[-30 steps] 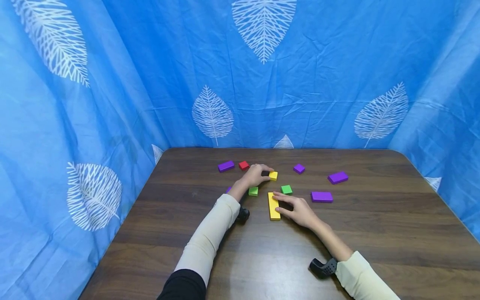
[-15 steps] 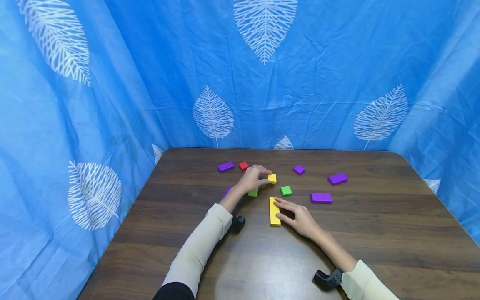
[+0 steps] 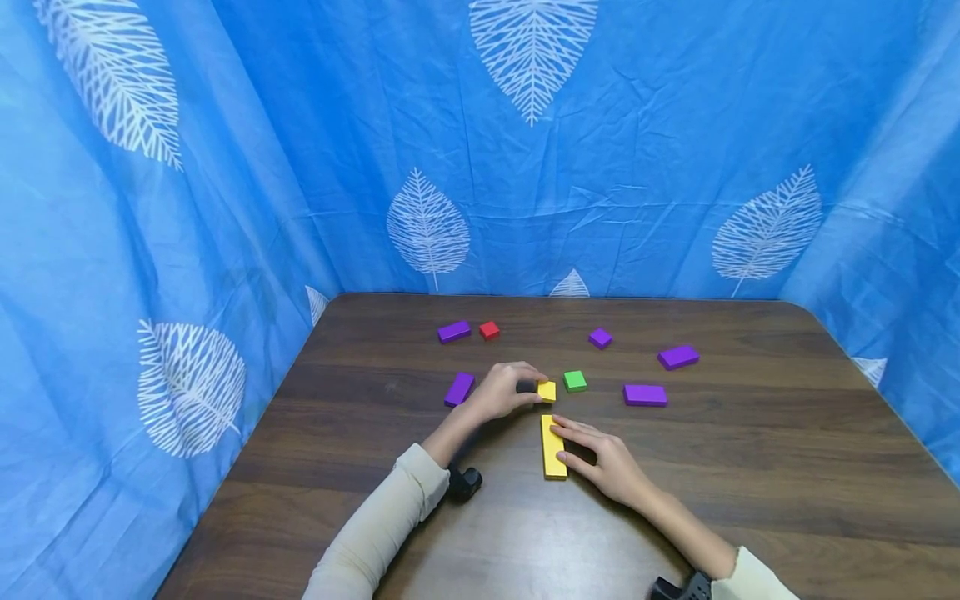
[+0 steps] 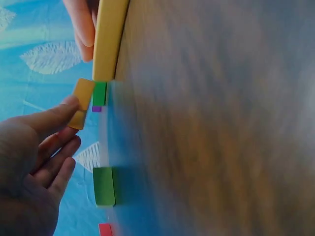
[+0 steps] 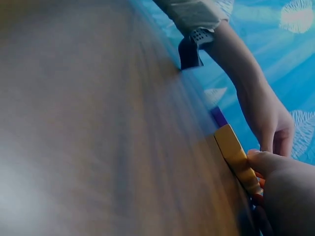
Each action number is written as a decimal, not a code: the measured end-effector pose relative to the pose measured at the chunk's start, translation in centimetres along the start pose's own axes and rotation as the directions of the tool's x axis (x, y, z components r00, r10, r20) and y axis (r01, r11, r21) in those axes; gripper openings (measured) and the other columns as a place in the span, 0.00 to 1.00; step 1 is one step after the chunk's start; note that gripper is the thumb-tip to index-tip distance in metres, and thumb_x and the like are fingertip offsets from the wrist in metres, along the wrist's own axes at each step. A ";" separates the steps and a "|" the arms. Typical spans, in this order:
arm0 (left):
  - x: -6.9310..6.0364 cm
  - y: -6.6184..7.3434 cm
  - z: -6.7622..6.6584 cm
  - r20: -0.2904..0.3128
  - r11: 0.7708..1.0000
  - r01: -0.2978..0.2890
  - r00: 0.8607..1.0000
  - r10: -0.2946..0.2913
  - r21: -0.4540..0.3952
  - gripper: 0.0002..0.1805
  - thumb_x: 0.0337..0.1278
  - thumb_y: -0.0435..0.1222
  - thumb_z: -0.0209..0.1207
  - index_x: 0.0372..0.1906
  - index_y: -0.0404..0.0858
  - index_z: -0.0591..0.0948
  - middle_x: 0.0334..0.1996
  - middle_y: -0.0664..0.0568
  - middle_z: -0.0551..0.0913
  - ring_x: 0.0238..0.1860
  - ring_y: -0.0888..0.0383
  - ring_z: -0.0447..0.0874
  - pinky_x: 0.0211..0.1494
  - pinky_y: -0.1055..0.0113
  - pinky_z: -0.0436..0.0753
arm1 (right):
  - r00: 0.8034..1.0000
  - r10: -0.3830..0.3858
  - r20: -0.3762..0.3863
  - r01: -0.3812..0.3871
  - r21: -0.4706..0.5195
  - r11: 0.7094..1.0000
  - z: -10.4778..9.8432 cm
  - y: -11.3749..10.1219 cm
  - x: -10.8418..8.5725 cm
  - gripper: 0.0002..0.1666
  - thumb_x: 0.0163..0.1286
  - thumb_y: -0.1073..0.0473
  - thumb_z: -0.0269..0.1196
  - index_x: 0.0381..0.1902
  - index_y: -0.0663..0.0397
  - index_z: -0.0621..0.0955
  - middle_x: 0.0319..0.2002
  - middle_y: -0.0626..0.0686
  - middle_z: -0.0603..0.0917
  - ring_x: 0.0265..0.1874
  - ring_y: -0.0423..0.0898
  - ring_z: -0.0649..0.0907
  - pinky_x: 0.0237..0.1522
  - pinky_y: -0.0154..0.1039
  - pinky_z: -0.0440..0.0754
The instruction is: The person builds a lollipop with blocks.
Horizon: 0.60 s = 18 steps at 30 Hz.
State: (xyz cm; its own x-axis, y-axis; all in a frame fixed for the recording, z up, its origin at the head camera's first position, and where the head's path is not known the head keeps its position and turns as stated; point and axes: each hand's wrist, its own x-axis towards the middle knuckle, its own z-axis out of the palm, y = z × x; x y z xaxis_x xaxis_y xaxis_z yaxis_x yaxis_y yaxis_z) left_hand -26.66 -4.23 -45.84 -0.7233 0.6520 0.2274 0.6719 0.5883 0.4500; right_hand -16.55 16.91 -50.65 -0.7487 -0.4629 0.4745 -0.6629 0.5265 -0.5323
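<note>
My left hand pinches a small yellow block between thumb and fingertips. In the left wrist view that block shows just off the thumb tip. My right hand holds a long yellow block by its right side, thumb nearer me and fingertips farther along. The long block lies on the table, a little nearer me than the small one. A green block sits just right of the small yellow block. Another green block appears in the left wrist view; my left hand hides it in the head view.
Purple blocks lie at the left, one beside my left forearm and one beyond it by a red block. Several more purple blocks lie to the right. A blue leaf-patterned curtain hangs behind the wooden table.
Both hands have drawn toward me, the left bringing the small yellow block and the right bringing the long one. The left hand now covers the left green block and uncovers a purple one.
</note>
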 end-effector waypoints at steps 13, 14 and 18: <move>-1.0 0.1 0.5 0.106 0.997 -0.066 0.992 0.060 0.048 0.18 0.56 0.44 0.61 0.50 0.42 0.82 0.46 0.54 0.82 0.50 0.61 0.77 0.55 0.70 0.73 | 0.999 -0.021 -0.030 0.021 0.000 1.000 0.2 -0.9 -0.7 0.22 0.60 0.58 0.65 0.54 0.55 0.79 0.57 0.51 0.76 0.55 0.51 0.75 0.56 0.44 0.71; -1.0 0.1 0.5 0.109 0.996 -0.069 0.992 0.063 0.048 0.18 0.56 0.44 0.61 0.50 0.42 0.82 0.46 0.54 0.81 0.50 0.61 0.77 0.55 0.70 0.73 | 0.999 -0.023 -0.032 0.023 0.001 1.000 0.3 -0.9 -0.7 0.22 0.60 0.58 0.65 0.54 0.55 0.79 0.57 0.51 0.76 0.55 0.51 0.75 0.56 0.43 0.71; -1.2 0.1 0.5 0.084 0.996 -0.078 0.994 0.075 0.042 0.18 0.58 0.43 0.60 0.51 0.42 0.81 0.47 0.53 0.81 0.50 0.60 0.77 0.55 0.69 0.73 | 0.998 -0.039 -0.044 0.039 -0.002 0.999 0.3 -0.9 -0.8 0.25 0.58 0.55 0.67 0.54 0.54 0.79 0.57 0.50 0.77 0.55 0.50 0.76 0.55 0.45 0.72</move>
State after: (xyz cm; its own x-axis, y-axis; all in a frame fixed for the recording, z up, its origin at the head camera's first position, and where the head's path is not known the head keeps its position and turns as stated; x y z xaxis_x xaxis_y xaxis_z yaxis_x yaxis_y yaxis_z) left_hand -25.67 -4.68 -46.48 -0.6552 0.7318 0.1873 0.7326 0.5550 0.3941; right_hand -15.35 16.63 -50.78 -0.7211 -0.4517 0.5253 -0.6919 0.5090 -0.5120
